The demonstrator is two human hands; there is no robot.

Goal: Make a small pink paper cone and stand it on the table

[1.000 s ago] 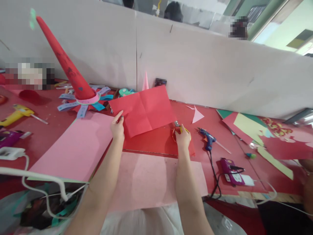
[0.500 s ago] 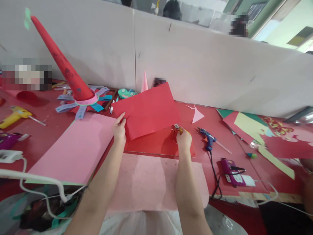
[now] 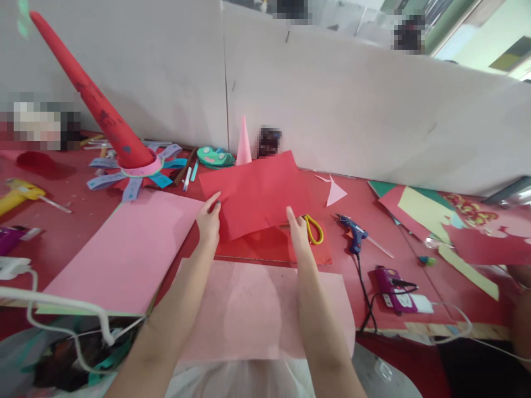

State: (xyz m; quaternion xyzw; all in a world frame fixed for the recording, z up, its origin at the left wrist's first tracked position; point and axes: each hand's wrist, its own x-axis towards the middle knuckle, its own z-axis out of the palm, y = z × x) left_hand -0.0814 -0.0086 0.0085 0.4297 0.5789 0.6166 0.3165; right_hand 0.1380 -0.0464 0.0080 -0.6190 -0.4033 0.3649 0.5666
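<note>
A sheet of red paper (image 3: 259, 193) is held up at a tilt over another red sheet (image 3: 253, 250) on the table. My left hand (image 3: 208, 221) pinches its left edge, thumb in front. At its lower right edge, my right hand (image 3: 297, 229) has its thumb on the paper; the other fingers are mostly hidden. Scissors (image 3: 316, 229) with yellow handles show at my right hand, the handles to its right and a bit of blade to its left. Whether they lie on the lower sheet or rest against the fingers, I cannot tell. A pale pink sheet (image 3: 253, 315) spreads between my forearms.
A tall red paper cone (image 3: 112, 121) with blue and purple strips stands at left, beyond pink sheets (image 3: 124, 254). Right are a blue glue gun (image 3: 354, 232) with its cord, a purple power box (image 3: 394, 290) and coloured papers (image 3: 427, 213). A pink cone (image 3: 244, 145) stands behind.
My right hand has let the yellow scissor handles out of its finger grip and moved left onto the red paper's edge. The paper has come slightly lower.
</note>
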